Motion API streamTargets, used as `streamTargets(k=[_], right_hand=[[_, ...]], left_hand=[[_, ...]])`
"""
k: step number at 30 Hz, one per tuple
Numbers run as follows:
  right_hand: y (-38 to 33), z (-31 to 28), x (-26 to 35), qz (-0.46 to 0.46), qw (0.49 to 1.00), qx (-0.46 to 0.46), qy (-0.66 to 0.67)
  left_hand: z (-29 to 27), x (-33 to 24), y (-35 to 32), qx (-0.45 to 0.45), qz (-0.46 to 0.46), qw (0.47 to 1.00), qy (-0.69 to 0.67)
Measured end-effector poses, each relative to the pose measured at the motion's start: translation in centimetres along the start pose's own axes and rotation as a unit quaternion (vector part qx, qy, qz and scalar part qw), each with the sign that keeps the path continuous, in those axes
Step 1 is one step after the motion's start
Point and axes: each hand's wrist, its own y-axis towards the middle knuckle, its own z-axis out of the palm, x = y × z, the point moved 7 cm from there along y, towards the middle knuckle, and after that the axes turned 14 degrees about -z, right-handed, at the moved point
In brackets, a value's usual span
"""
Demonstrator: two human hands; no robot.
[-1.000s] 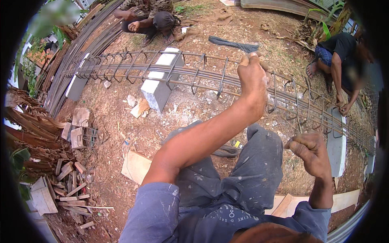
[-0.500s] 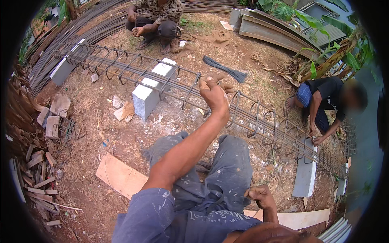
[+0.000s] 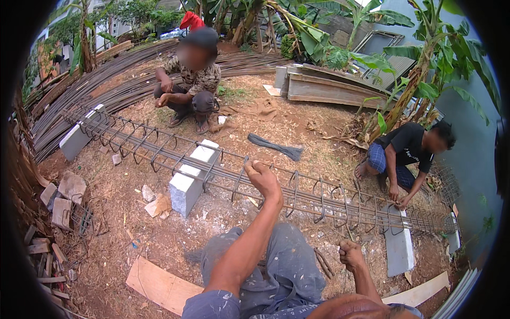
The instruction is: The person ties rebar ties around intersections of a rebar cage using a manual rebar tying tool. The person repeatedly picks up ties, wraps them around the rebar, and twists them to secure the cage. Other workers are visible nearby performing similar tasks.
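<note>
A long rebar cage of straight bars and bent stirrups lies across in front of me, raised on pale blocks. My left hand reaches to its middle, fingers curled closed at a stirrup by the top bar. Lower and to the right, on the near side of the cage, my right hand is closed in a fist. A thin rod-like piece sticks up from it toward the cage; its kind is too small to make out. A dark two-legged metal tool lies on the ground beside my knee.
White blocks support the cage. One person squats beyond it; another works at its right end. A wire bundle lies behind the cage. Broken bricks, wood scraps and a plywood strip lie nearer me.
The view has tilted up. My left hand's fingers, spread over the cage before, are now curled at a stirrup. My right hand has risen from beside my leg toward the cage.
</note>
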Motion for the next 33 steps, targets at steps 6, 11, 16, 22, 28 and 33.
streamTargets(k=[6, 11, 16, 22, 28, 33], right_hand=[[-4.5, 1.7, 9.3, -0.086, 0.916, 0.381, 0.087], [-1.6, 0.1, 2.8, -0.182, 0.842, 0.162, -0.481], [-0.7, -2.2, 1.4, -0.015, 0.990, 0.052, 0.132], [-3.5, 1.1, 1.7, -0.041, 0.915, 0.317, -0.247], [-1.3, -2.0, 0.9, -0.023, 0.994, -0.022, 0.108], [-6.1, 4.2, 4.4, -0.077, 0.920, 0.380, -0.060]], left_hand=[[-2.5, 7.7, 4.3, -0.092, -0.164, 0.978, 0.084], [-0.9, 6.1, 2.3, -0.085, -0.101, 0.984, 0.117], [-2.8, 6.7, 3.6, -0.147, -0.097, 0.973, 0.146], [-1.6, 5.2, 2.4, -0.130, -0.110, 0.980, 0.103], [-1.6, 3.4, 2.4, -0.116, -0.044, 0.985, 0.116], [-2.4, 1.9, 2.0, -0.105, -0.142, 0.984, 0.005]])
